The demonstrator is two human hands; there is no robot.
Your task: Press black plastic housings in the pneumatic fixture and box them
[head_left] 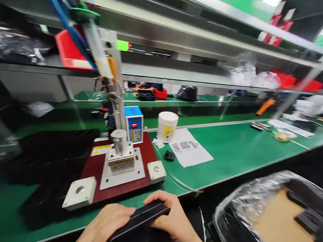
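Note:
A black box-like plastic part [139, 229] is held between both hands near the bottom of the view, tilted, its lower end cut off by the frame. My left hand [107, 226] grips its left side, with the fingers along the top edge. On the other side, my right hand [173, 221] has its thumb and fingers round the upper right corner. Just beyond the hands stands a bench press fixture [121, 163] on a dark red base [144, 149]. Two white button boxes, a left one [79, 193] and a right one [156, 171], flank it.
Right of me is a plastic-lined bin [231, 223] with cardboard and black parts [312, 219]. On the green bench [233, 143] are a white tub [167, 126], a printed sheet [190, 148], a small black part [169, 156] and a blue control box [133, 124]. Shelves [169, 68] run overhead.

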